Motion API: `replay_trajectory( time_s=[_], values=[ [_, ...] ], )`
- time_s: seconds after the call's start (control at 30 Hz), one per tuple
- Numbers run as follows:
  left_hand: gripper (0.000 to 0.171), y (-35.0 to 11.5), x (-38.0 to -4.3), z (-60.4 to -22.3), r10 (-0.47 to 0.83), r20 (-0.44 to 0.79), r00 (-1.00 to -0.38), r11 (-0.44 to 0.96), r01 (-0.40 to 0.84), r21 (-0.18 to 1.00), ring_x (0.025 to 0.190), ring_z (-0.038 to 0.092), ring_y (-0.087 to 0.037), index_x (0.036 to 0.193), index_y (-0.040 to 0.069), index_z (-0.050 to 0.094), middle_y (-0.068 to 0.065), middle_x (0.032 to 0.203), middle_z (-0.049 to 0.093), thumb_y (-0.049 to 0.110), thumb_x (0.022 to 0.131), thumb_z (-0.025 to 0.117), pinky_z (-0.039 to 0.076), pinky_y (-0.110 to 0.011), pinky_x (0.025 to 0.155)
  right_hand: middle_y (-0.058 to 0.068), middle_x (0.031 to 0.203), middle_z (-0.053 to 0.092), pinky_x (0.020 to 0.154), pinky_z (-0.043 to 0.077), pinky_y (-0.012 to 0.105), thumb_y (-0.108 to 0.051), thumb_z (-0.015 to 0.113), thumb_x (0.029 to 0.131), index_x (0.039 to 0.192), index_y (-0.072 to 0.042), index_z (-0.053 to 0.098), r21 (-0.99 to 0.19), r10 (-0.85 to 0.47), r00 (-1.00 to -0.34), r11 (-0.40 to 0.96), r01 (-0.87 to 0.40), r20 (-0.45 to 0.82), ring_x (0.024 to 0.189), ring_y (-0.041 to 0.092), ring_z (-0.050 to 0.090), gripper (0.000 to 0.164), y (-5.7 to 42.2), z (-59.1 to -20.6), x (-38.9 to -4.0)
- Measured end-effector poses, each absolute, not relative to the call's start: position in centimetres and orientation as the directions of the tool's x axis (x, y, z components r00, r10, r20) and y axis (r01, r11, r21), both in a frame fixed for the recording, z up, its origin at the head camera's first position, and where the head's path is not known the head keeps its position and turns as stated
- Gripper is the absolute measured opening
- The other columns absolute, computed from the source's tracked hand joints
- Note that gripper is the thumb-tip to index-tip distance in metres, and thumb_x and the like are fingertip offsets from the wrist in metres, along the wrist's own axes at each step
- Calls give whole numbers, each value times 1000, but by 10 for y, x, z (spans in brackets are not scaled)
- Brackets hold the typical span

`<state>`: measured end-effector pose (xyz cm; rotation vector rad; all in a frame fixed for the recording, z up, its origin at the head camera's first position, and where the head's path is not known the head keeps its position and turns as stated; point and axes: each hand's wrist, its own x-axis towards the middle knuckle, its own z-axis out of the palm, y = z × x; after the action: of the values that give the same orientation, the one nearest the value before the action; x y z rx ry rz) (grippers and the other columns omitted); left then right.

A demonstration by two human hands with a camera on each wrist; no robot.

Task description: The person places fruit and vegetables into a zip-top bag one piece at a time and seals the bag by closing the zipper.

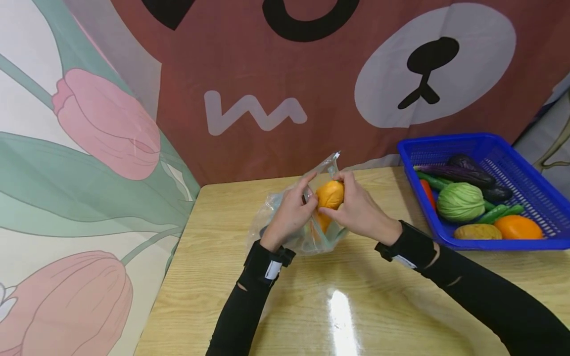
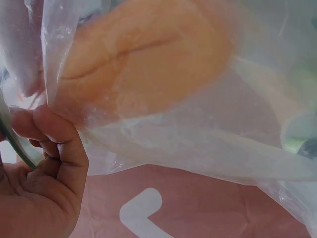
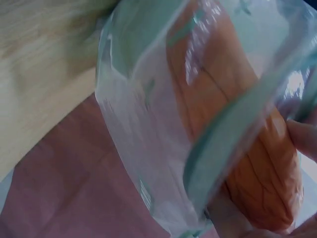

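A clear plastic bag (image 1: 311, 242) with pale green print sits on the table near its far edge. Its side is pinched by my left hand (image 1: 294, 210), and curled fingers at the film show in the left wrist view (image 2: 47, 163). My right hand (image 1: 362, 210) grips the top end of a thick, creased orange vegetable, seemingly a carrot (image 1: 330, 194). Its lower part lies behind the bag's film, tilted. In the right wrist view a green-edged bag strip crosses the carrot (image 3: 262, 178). Other things inside the bag are too blurred to name.
To the right stands a blue plastic basket (image 1: 552, 207) holding a cabbage (image 1: 460, 201), eggplants (image 1: 458, 174), green vegetables, a potato (image 1: 478, 232) and an orange (image 1: 518, 227). A printed cloth (image 1: 267, 158) hangs behind the wooden table (image 1: 222, 277).
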<state>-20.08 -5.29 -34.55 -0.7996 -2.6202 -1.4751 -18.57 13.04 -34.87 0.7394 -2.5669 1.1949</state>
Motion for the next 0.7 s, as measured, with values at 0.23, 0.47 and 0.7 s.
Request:
replay_trajectory(
  time_s=[0.23, 0.47, 0.7],
  values=[
    [53, -52, -199, -343, 413, 260, -873, 412, 433, 802, 53, 43, -16, 146, 10, 35, -2, 78, 53, 9, 94, 46, 37, -25, 50, 11, 91, 51, 57, 47, 26, -13, 75, 81, 109, -4, 38, -610, -525, -817, 574, -546, 237, 70, 16, 54, 47, 129, -353, -186],
    [52, -51, -200, -341, 420, 289, -860, 392, 459, 797, 53, 42, -17, 146, 10, 36, -3, 74, 50, 8, 94, 46, 35, -25, 51, 8, 98, 54, 64, 48, 28, -12, 69, 87, 118, -4, 46, -592, -623, -776, 591, -548, 97, 79, 16, 55, 39, 127, -353, -191],
    [52, -51, -200, -339, 430, 297, -853, 388, 471, 792, 51, 40, -17, 145, 10, 37, -3, 74, 50, 10, 94, 45, 35, -26, 51, 5, 99, 58, 67, 45, 29, -9, 64, 90, 138, 0, 39, -554, -688, -723, 579, -598, 61, 83, 15, 57, 55, 120, -357, -198]
  ],
)
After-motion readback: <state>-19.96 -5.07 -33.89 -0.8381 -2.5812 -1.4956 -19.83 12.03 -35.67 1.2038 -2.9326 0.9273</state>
